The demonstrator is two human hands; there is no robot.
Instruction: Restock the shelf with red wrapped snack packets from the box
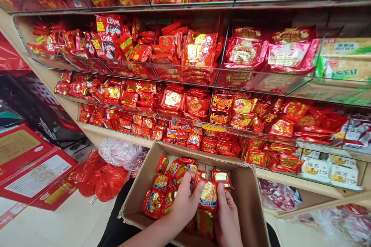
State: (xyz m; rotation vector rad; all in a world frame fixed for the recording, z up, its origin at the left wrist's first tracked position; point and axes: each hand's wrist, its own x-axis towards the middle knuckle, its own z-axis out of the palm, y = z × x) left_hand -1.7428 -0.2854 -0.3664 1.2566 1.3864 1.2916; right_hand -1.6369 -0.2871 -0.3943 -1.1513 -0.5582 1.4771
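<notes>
Writing legible: "LOVE" in white on red packets (109,25) at the left end of the upper glass shelf; a gold double-character emblem on the large red packs (290,56) further right on that shelf. Other print is too small or blurred for you to read.

Left hand: your left hand (185,200) is curled over a cluster of red-and-gold sachets (208,195) near the middle of the cardboard box (249,197), fingers bent around them, thumb against the topmost one.

Right hand: your right hand (227,216) is closed on the same cluster from the near right side, fingers pressed to the foil.

Held item, position: the sachets sit inside the box, toward its near edge, between both hands.

Box contents: more loose sachets (158,200) lie along the left wall and toward the far edge; the right part of the box floor is bare cardboard. The flaps stand open.

Shelving: glass-fronted shelves (185,75) hold compartments packed with red foil sweets; the far edge of the box rests just under the lowest one.

Right end of lowest shelf: white and yellow small cartons (327,168), print unreadable.

Floor, left: red plastic bags (101,179) and a clear bag (120,152) beside the box's left corner; flat red gift boxes (31,166) stacked beyond them.
</notes>
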